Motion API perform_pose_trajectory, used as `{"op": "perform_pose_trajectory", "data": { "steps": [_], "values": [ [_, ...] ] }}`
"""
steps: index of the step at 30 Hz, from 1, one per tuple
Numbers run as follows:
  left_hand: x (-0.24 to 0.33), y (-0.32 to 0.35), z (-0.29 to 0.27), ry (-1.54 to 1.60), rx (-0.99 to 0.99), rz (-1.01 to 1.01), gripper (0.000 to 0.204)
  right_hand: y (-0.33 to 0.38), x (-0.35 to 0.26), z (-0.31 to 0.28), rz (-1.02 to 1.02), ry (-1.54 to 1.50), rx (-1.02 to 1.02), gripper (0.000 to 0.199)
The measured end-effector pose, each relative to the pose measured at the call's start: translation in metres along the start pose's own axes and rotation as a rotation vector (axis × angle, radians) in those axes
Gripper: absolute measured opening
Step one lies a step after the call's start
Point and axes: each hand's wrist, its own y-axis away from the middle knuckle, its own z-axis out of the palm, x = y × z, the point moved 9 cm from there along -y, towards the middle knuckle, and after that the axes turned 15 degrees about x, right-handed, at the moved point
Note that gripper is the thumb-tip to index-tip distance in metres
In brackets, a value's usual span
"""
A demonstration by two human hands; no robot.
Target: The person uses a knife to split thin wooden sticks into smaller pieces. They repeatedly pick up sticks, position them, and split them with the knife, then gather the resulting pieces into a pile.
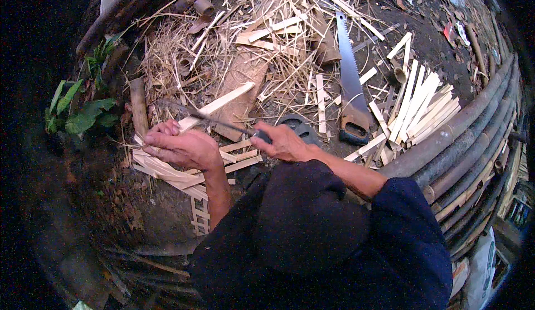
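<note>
My right hand (pixel 285 144) is closed around the dark handle of a knife (pixel 231 125), its slim blade pointing left. The blade crosses a pale, flat bamboo strip (pixel 225 101) near the end by my left hand (pixel 186 147). That strip is gripped in my left hand, its free end pointing up and to the right over a brown wooden board (pixel 245 84). Whether the blade touches the strip, I cannot tell. Below my left hand lie several pale strips (pixel 167 170), partly hidden by the hand and forearm. A small ladder-like piece of crossed strips (pixel 199 215) is beside my left forearm.
A handsaw (pixel 350 70) lies right of the board. Farther right is a fanned pile of cut strips (pixel 418 106), beside long bamboo poles (pixel 462 126). Thin shavings (pixel 167 59) litter the ground ahead. A green plant (pixel 86 115) grows at the left.
</note>
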Motion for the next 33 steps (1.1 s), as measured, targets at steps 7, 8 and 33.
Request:
{"op": "perform_pose_trajectory", "data": {
  "steps": [7,8,33],
  "values": [
    [-0.015,-0.006,0.004,0.052,-0.018,-0.031,0.033,-0.009,0.131,-0.041,0.252,0.311,0.210,0.041],
    [-0.013,-0.003,0.007,0.032,-0.016,-0.015,0.034,-0.009,0.121,-0.042,0.260,0.242,0.205,0.043],
    [-0.023,-0.010,0.032,0.104,-0.107,-0.155,0.041,-0.022,-0.027,-0.018,0.025,-0.144,0.109,0.038]
  ]
}}
